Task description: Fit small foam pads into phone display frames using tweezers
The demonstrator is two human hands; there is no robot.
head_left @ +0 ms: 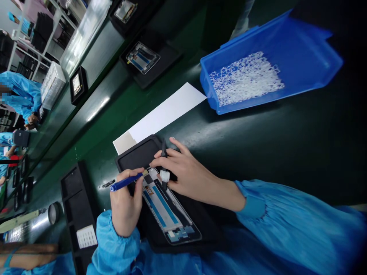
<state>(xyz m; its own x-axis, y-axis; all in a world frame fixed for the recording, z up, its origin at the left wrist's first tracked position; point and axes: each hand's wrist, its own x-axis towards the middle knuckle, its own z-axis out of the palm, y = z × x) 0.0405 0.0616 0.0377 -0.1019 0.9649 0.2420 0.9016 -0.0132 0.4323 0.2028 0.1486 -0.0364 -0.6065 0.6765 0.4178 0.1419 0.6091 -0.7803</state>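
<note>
My left hand [126, 202] is closed round a blue pen-like tool [126, 182], its tip touching the top end of a phone frame [168, 208]. My right hand [183, 170] pinches black tweezers [164, 160] over the same end of the frame, with a small white piece [164, 175] by the fingers. The phone frame lies in a black tray [137, 154] in front of me. Both of my arms are in blue sleeves.
A blue bin [301, 46] with several small white parts stands at the back right. A white sheet [166, 112] lies beyond the tray. A black compartment holder [76, 198] sits at left. More black trays with frames [143, 57] line the green conveyor. Other blue-clad workers [20, 95] sit far left.
</note>
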